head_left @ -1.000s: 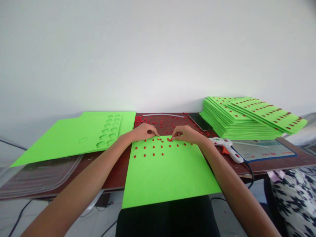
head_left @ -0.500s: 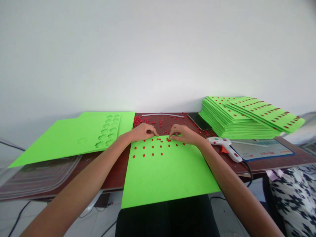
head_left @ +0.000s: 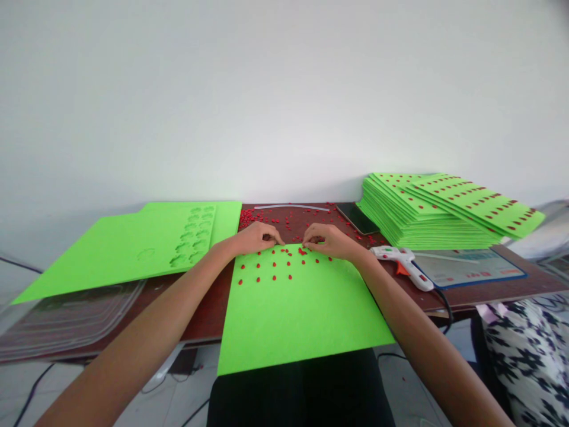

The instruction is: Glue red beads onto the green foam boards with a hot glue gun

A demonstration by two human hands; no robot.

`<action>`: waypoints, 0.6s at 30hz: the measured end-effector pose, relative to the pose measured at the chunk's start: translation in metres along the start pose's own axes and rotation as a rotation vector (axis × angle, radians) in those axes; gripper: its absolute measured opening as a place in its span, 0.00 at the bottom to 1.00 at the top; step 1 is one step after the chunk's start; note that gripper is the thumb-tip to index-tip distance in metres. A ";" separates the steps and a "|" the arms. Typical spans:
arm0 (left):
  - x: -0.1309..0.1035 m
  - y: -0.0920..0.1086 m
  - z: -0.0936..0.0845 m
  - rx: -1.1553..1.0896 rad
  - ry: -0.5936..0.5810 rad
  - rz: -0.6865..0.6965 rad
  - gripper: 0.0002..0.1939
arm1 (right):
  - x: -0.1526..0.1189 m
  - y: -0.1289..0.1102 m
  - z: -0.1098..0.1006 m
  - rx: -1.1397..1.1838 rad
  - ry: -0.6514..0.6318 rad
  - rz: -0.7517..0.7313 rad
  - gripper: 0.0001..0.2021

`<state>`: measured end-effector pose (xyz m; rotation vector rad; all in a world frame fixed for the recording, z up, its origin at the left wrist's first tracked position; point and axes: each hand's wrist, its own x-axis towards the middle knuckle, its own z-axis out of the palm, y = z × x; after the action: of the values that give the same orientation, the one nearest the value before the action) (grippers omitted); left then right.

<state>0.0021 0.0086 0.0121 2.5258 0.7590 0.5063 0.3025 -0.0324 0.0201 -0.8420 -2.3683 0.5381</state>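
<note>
A bright green sheet lies partly on the table's front edge and partly over my lap. Rows of small red pieces dot its upper part, and a small red cluster sits near its far edge. My left hand rests at that far edge, fingers curled and thumb and fingertip pinched together. Just beside the cluster, my right hand has its fingertips closed in a pinch. Whatever either pinch holds is too small to make out.
Loose red pieces and a white strip lie behind the sheet. Rightward are a phone, a stack of dotted green sheets, and a corded glue gun on the table. Large green sheets cover the left.
My right hand's fingertips have shifted slightly at the red cluster, which looks a little more spread out. The left hand stays in place.
</note>
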 end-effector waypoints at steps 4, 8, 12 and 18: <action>0.000 0.000 0.000 -0.013 -0.003 -0.003 0.15 | 0.001 -0.003 -0.003 -0.004 0.003 0.052 0.04; 0.000 0.001 0.000 -0.022 -0.001 0.001 0.15 | 0.001 -0.003 -0.005 -0.035 0.035 0.108 0.03; 0.000 0.001 0.000 -0.013 -0.001 0.005 0.16 | -0.001 -0.001 -0.006 -0.021 0.095 0.151 0.02; 0.000 -0.001 0.000 -0.010 0.007 0.007 0.16 | -0.002 -0.003 -0.011 -0.009 0.119 0.197 0.04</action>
<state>0.0021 0.0092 0.0117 2.5194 0.7479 0.5198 0.3096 -0.0345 0.0297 -1.0879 -2.1947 0.5399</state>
